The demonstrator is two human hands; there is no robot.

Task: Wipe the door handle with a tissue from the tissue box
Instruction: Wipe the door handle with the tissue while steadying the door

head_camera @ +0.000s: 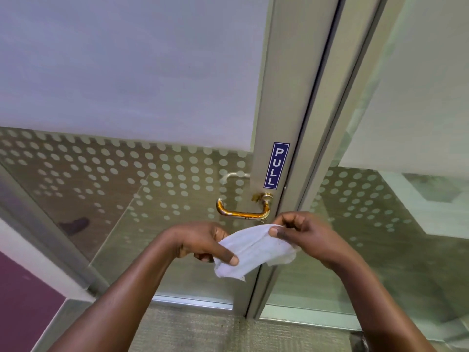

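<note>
Glass door (152, 97); brass door handle (243, 212) stained; left hand (203, 243), right hand (299, 231) pinching crumpled white tissue (256, 250)

A white tissue (253, 250), crumpled and stretched flat, is pinched at both ends. At its twelve o'clock, just apart, the lever door handle (241, 212) shows orange-brown smears.

Blue PULL sticker (276, 165) on frame; dotted frosted glass (127, 174); grey carpet (203, 331)
</note>
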